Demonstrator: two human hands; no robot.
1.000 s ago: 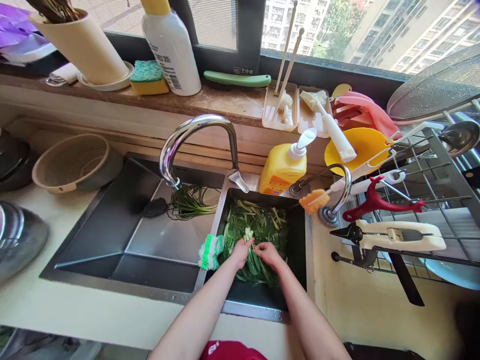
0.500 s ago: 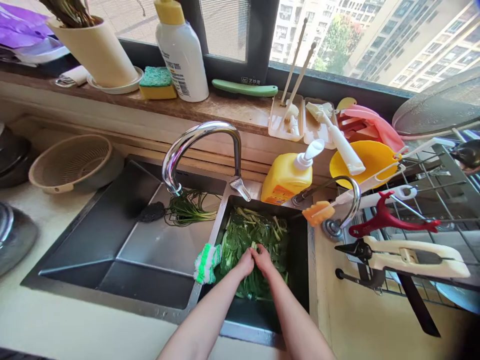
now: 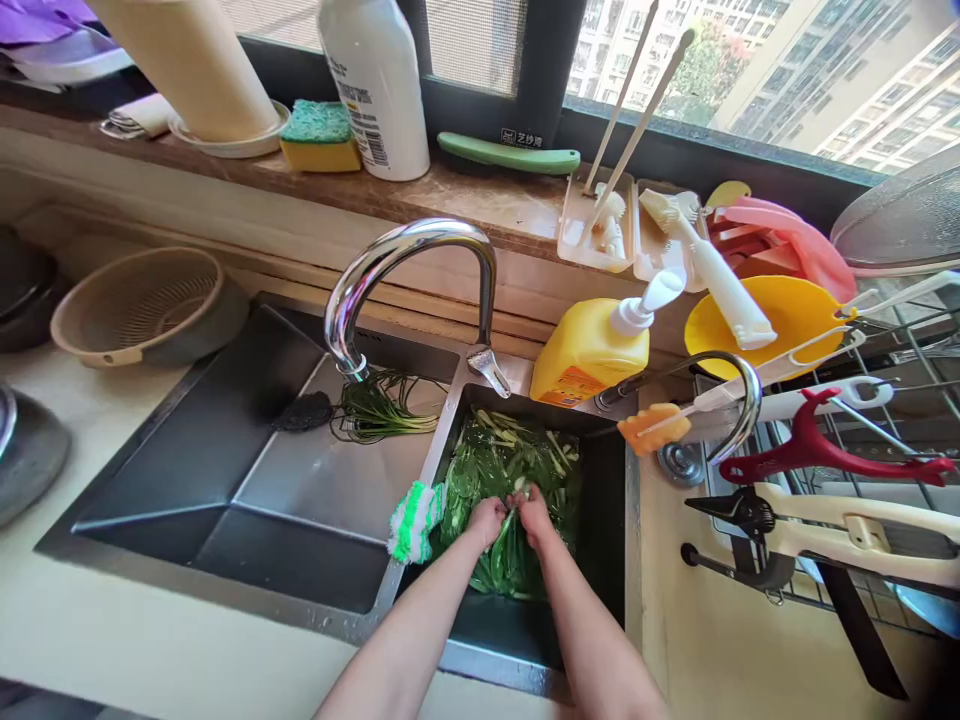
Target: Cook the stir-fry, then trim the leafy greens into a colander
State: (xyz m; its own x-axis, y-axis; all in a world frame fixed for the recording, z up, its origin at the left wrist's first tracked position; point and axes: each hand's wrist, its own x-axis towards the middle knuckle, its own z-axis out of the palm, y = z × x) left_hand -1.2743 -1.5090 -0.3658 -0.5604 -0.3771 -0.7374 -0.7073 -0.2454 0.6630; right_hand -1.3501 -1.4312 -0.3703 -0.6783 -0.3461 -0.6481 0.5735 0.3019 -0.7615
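Observation:
Both hands are down in the right sink basin [image 3: 606, 580], among leafy green vegetables [image 3: 480, 450] lying in water. My left hand [image 3: 487, 520] is closed, its fingers curled at the leaves. Close beside it, with a small gap between, my right hand [image 3: 533, 512] pinches the pale stem end of a bunch of greens. The leaves of that bunch hang below and between the hands toward me. My fingertips are partly hidden by the backs of the hands and the greens.
Over the left basin [image 3: 300, 550] arches a chrome faucet [image 3: 420, 235]; thin green stalks [image 3: 390, 410] and a dark scrubber [image 3: 304, 411] lie there. A green-white cloth [image 3: 414, 522] hangs on the divider. Right of the sink stand a yellow pump bottle [image 3: 589, 345] and a utensil rack [image 3: 840, 440].
My hands have moved slightly apart; they were together at the stem end before. The camera view has shifted a little, so the sill items sit higher in the picture.

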